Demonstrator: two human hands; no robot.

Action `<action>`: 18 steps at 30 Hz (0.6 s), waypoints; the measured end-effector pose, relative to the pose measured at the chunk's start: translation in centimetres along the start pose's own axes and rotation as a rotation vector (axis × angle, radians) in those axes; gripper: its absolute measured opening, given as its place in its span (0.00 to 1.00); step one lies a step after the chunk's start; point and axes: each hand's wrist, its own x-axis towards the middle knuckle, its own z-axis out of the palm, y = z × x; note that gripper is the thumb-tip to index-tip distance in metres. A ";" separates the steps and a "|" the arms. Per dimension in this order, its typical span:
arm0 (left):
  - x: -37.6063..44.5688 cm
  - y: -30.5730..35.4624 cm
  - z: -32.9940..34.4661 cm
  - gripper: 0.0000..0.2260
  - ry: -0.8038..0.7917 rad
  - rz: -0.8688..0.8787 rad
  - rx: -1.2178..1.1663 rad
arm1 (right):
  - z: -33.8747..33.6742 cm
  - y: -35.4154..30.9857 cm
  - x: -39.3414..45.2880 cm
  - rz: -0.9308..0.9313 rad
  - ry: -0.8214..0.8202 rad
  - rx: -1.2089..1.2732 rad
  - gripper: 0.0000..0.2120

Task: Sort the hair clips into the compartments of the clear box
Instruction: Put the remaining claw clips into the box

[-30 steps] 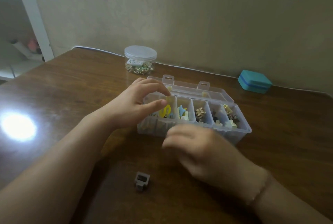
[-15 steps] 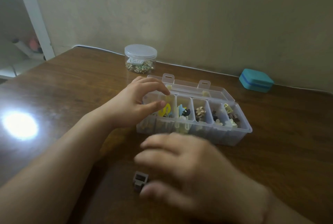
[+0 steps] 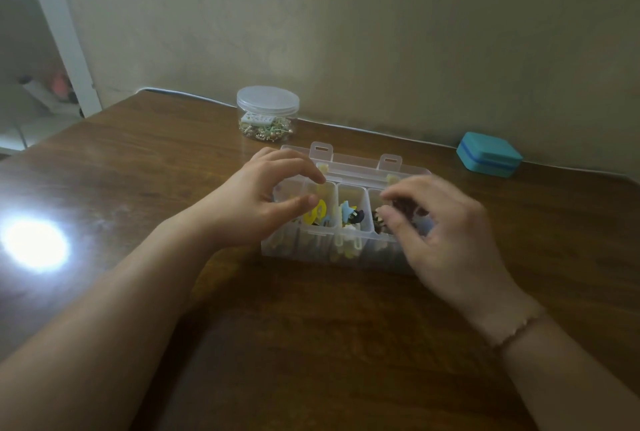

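Head view: a clear compartment box (image 3: 313, 250) stands on the wooden table (image 3: 138, 167), a little back from the middle, with its lid (image 3: 356, 167) folded open toward the far edge. The left hand (image 3: 256, 203) curls over the box's left end, thumb and forefinger bent toward each other above the leftmost compartments; whether they pinch anything cannot be told. A yellow hair clip (image 3: 317, 214) lies in the compartment just beside that thumb, and a blue star clip (image 3: 347, 210) with a dark clip (image 3: 358, 215) lies in the next one to the right. The right hand (image 3: 446, 240) hangs over the box's right half with fingers bent, blurred, a small dark brown clip (image 3: 403, 205) at its fingertips. A thin bracelet (image 3: 516, 335) circles the right wrist. Near the far edge stand a lidded clear round jar (image 3: 267, 113) of small trinkets and, toward the far right corner, a teal case (image 3: 488, 154). A bright glare (image 3: 34, 245) lies near the left edge.
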 end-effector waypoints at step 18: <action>0.0 0.2 0.0 0.17 0.007 0.006 0.013 | 1.2 -0.6 0.6 -0.157 -0.342 -0.376 0.32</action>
